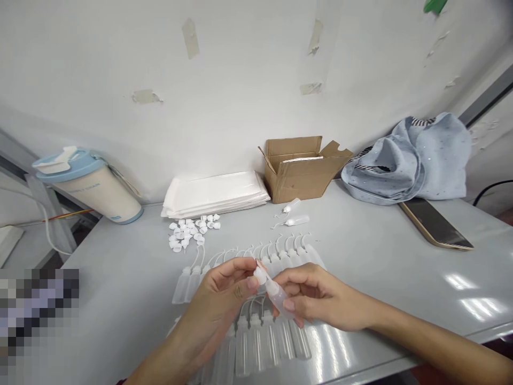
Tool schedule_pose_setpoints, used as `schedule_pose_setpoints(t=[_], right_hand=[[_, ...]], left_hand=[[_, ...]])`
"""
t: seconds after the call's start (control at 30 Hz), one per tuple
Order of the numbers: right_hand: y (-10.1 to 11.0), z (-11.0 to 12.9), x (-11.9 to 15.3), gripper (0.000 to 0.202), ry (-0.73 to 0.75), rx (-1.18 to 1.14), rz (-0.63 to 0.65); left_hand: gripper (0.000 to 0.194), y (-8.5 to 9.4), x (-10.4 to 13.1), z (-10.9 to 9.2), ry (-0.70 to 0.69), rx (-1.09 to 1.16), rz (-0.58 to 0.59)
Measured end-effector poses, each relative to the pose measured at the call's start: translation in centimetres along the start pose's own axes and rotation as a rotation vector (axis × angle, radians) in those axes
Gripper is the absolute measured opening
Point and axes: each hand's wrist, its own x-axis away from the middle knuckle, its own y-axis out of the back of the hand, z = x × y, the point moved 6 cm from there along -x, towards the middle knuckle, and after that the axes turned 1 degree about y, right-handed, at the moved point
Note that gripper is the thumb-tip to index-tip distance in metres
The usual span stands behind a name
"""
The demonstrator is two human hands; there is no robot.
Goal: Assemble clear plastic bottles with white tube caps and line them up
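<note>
My right hand [316, 294] is closed around a small translucent squeeze bottle [277, 295], which tilts up toward the left. Between the thumb and fingers of my left hand [224, 294] is a white cap [260, 275], close to the bottle's tip; whether the two touch I cannot tell. Beneath and behind my hands lie rows of similar bottles with thin curved tubes, one row farther back [282, 259] and one nearer [256, 342]. My hands hide part of both rows. A pile of loose white caps [186, 232] lies at the back left.
A stack of white sheets or pouches [216, 192] lies by the wall, beside an open cardboard box [300, 179]. Two bottles [297, 220] lie in front of the box. A large tumbler [92, 184] stands at left; a blue cloth bag [409, 160] and a phone [436, 224] are at right.
</note>
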Motion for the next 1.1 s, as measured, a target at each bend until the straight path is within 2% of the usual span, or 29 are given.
schedule_pose_setpoints(t=[0.17,0.3,0.53,0.73,0.83,0.97,1.1], right_hand=[[-0.1,-0.5,0.0,0.028,-0.026,0.016,0.012],[-0.2,-0.3,0.1,0.028,-0.013,0.011,0.009],[0.1,0.3,0.2,0.030,0.015,0.045,-0.040],[0.4,0.2,0.1,0.030,0.014,0.073,-0.084],[0.6,0.3,0.1,0.027,0.032,0.039,-0.110],[0.6,0.5,0.2,0.024,0.025,-0.049,-0.084],[0.5,0.5,0.2,0.025,0.023,-0.092,-0.087]], left_hand=[[0.017,-0.9,0.2,0.2,0.018,0.021,0.067],[0.009,-1.3,0.3,-0.2,-0.025,-0.031,0.093],[0.013,-0.1,0.3,-0.6,-0.109,-0.262,0.035],[0.007,0.3,0.5,-1.5,-0.261,-0.443,0.005],[0.005,0.2,0.6,-2.0,-0.327,-0.487,-0.018],[0.008,0.2,0.8,-2.0,-0.365,-0.479,-0.020],[0.011,0.3,1.2,-2.3,-0.394,-0.592,-0.032]])
